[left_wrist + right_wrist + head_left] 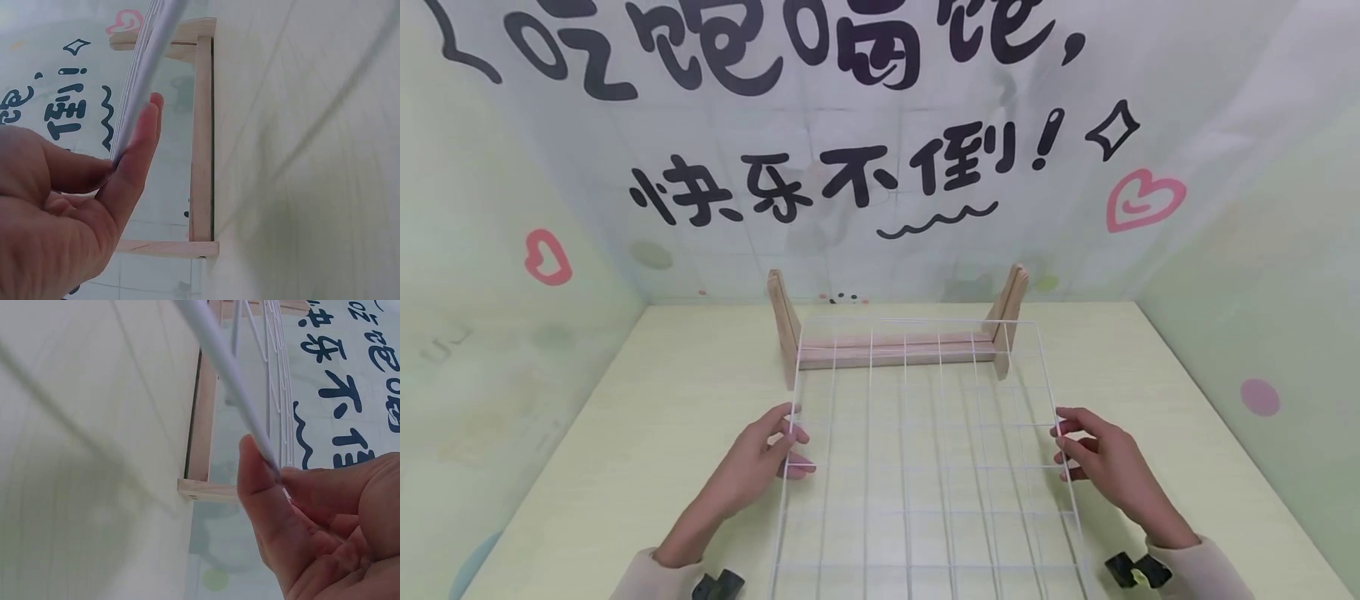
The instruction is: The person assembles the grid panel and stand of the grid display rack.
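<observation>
At 9 o'clock on the white wire grid, my L hand pinches the edge betw. thumb & index, other fingers a bit apart. Grid's mid-view, held off the tabletop at both hands; near end's cut off at 6. Far end overlaps the wooden stand at 12; can't tell if they touch. Risk, I'd guess: far end snags an upright & shoves the stand, if I push crooked. At 3, my R hand has the same thumb-&-index pinch; uneven grip could mean a slip & tilt.
</observation>
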`<state>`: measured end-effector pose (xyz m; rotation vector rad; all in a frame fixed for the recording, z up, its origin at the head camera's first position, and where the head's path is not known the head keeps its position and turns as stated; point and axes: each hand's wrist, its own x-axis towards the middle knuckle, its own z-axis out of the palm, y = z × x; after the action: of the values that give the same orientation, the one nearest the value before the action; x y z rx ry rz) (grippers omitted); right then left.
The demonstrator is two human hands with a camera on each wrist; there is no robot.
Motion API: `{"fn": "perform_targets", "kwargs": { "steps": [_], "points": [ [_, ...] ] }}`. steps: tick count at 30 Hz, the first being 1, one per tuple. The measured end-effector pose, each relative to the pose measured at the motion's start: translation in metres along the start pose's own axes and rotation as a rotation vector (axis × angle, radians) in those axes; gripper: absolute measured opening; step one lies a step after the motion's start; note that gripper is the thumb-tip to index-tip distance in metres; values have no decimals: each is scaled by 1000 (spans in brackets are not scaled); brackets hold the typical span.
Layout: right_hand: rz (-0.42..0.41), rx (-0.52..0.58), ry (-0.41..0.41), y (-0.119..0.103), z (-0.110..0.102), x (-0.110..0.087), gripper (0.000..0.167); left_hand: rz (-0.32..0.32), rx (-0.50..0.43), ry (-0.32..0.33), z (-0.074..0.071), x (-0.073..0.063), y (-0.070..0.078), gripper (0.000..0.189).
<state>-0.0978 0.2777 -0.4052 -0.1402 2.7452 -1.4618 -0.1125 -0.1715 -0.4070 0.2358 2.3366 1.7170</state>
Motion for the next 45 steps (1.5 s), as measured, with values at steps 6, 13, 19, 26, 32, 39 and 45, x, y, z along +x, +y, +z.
{"fn": "perform_targets", "kwargs": {
  "steps": [6, 13, 19, 26, 32, 39, 45],
  "points": [
    [-19, 46, 24, -8, 0, 6, 46, -15, -69, 24, -6, 5, 13, 42],
    [-104, 89, 50, -13, 2, 13, 53, -17, -164, 89, -12, 10, 30, 33],
    [-159, 83, 77, -17, 3, 17, 64, 0, -196, 83, -13, 15, 39, 32],
    [-214, 54, 120, -21, 4, 23, 66, 3, -211, 108, -14, 22, 46, 32],
    [-267, 50, 181, -24, 3, 28, 66, 8, -245, 139, -12, 25, 50, 30],
    [-332, 33, 249, -32, 1, 32, 65, 54, -297, 209, -10, 27, 57, 20],
    [-335, 48, 297, -36, -1, 35, 65, 94, -368, 283, -5, 27, 64, 17]
  ]
}}
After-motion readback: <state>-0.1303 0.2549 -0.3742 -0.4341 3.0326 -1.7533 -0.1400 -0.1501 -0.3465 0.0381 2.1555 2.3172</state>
